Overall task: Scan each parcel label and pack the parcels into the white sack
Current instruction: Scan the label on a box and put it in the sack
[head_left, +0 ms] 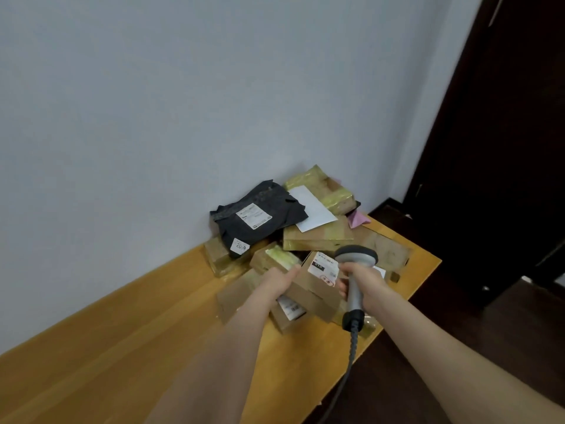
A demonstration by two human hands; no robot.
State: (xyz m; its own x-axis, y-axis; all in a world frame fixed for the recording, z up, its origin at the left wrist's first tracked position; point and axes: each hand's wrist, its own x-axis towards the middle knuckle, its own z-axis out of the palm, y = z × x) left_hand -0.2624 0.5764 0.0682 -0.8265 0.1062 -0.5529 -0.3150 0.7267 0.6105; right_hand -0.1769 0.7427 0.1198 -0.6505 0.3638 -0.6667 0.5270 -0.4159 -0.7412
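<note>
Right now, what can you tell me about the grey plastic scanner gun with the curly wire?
The grey plastic scanner gun has a wide rounded head, a slim pale handle and a black base. A dark coiled cable hangs down from the base. The scanner stands nearly upright, head on top. The right hand grips its handle. Its head sits close beside the white label on the brown cardboard box that the left hand holds.

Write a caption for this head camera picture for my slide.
The left hand holds a cardboard parcel while the right hand holds a grey scanner by its label, over a wooden table.
</note>
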